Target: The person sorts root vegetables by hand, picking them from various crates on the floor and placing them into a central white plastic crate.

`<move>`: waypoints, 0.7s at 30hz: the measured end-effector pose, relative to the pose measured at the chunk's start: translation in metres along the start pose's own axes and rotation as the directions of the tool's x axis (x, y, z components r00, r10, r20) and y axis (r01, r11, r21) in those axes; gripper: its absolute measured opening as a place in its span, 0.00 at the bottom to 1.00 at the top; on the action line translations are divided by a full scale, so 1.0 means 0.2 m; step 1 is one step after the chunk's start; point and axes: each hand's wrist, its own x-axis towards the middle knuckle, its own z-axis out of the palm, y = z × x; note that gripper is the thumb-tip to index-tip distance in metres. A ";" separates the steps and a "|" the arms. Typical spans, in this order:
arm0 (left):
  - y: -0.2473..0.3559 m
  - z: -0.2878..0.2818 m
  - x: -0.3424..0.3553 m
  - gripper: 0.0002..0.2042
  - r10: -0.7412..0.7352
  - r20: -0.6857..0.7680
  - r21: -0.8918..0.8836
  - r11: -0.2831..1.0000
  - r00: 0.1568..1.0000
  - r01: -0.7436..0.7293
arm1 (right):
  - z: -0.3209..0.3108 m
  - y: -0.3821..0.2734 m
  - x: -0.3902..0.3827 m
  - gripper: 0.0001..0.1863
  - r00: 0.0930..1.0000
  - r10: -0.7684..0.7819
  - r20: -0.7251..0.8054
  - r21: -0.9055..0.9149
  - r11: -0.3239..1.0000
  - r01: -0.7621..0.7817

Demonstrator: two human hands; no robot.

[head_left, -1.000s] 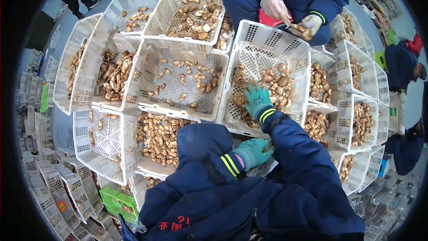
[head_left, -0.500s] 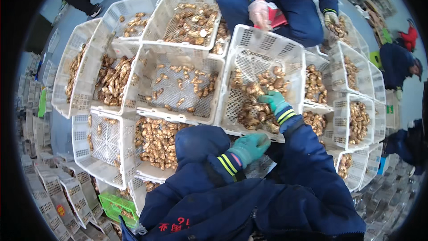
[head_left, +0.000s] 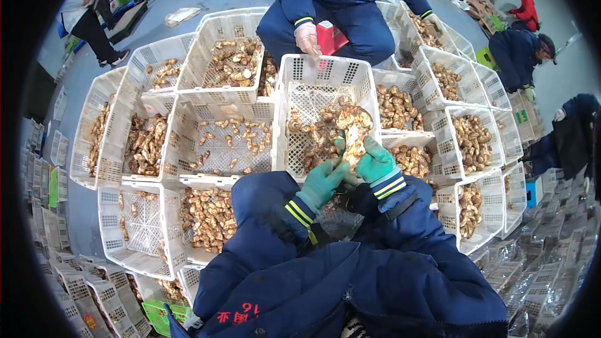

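A large matsutake-like mushroom [head_left: 355, 126], pale and thick in the stem with a brown cap, is raised over the near end of the white middle crate [head_left: 322, 66]. My right hand [head_left: 375, 161], in a green glove, has its fingers wrapped round the stem from the right. From the left, my green-gloved left hand [head_left: 322, 184] meets it, its fingers closed at the stem's lower end. Part of those fingertips is hidden. Beneath the hands, smaller soiled mushrooms [head_left: 313, 144] lie in the crate.
White crates of mushrooms surround me, among them a sparsely filled one [head_left: 219, 144] and a fuller one [head_left: 206, 216] on the left. Others stand at right [head_left: 472, 141]. Opposite sits a co-worker, whose gloved hand [head_left: 307, 39] is by the middle crate's far rim.
My right hand has come up out of the crate with the large mushroom. My left hand has moved from the near rim to meet it. The whole view has shifted.
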 end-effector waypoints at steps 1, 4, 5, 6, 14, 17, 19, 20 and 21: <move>0.05 0.04 -0.02 0.14 0.009 -0.026 -0.063 0.998 1.000 -0.011 | -0.02 0.02 -0.01 0.22 0.999 0.022 0.039 0.046 0.999 -0.023; 0.01 -0.01 -0.05 0.14 0.037 -0.077 0.032 0.999 0.996 -0.034 | 0.13 0.13 -0.07 0.16 0.990 -0.116 0.086 -0.243 0.961 0.134; 0.01 -0.04 -0.06 0.13 -0.001 -0.046 -0.027 1.000 0.999 -0.001 | 0.30 0.15 -0.08 0.16 0.993 -0.077 0.088 -0.153 0.984 0.090; 0.01 -0.03 -0.07 0.13 0.001 -0.038 -0.025 1.000 0.999 -0.002 | 0.38 0.16 -0.07 0.16 0.963 -0.102 -0.251 -0.147 0.987 0.067; 0.08 0.05 -0.07 0.12 -0.113 -0.133 -0.112 0.989 0.985 0.098 | 0.35 0.07 -0.07 0.13 0.681 -0.305 0.666 -0.710 -0.538 0.453; 0.06 0.01 -0.05 0.12 -0.110 -0.123 -0.077 0.992 0.986 0.101 | 0.39 0.08 -0.08 0.09 0.811 -0.416 0.411 -0.911 -0.223 0.347; 0.03 -0.05 -0.06 0.18 0.008 -0.035 -0.020 1.000 0.999 -0.009 | 0.39 0.07 -0.07 0.07 0.868 -0.485 0.105 -0.972 0.132 0.192; 0.06 -0.05 -0.09 0.20 -0.010 0.002 -0.036 0.999 1.000 0.010 | 0.45 0.00 -0.07 0.06 0.884 -0.467 -0.031 -0.988 0.146 0.042; 0.04 -0.03 -0.05 0.23 0.007 -0.018 0.036 0.999 1.000 -0.006 | 0.39 -0.08 -0.09 0.06 0.860 -0.506 0.057 -0.977 0.148 0.152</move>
